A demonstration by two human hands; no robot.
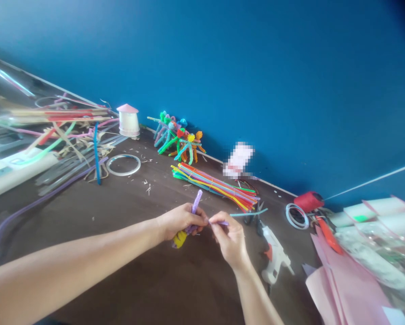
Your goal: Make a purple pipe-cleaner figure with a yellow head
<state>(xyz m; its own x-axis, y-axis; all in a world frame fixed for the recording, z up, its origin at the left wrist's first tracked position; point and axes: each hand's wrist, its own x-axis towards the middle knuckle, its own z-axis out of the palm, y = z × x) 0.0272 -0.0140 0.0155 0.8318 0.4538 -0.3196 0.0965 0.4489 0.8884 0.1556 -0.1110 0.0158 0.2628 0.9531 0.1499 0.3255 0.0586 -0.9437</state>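
1. The purple pipe cleaner sticks up from the left hand, held above the dark table, with a yellow tuft showing below the fist. The left fingers are pressed closed around it. If they relax, the pipe cleaner could twist or slip, and the tuft could drop.
2. The right hand pinches a thin lilac strand between thumb and fingertips, close to the left fist. Whether it joins the purple pipe cleaner is hidden. Too light a pinch could let it spring free, and a bare wire end could prick a fingertip.
3. A teal strand lies just beyond the right hand, near dark scissors. A wide hand movement could catch the strand or knock the blades.
4. The white glue gun lies near the right wrist. Whether it is hot cannot be told, but a careless reach could bring skin against its nozzle.
5. The bundled pipe cleaners lie beyond both hands, where a swinging end could snag and scatter them.
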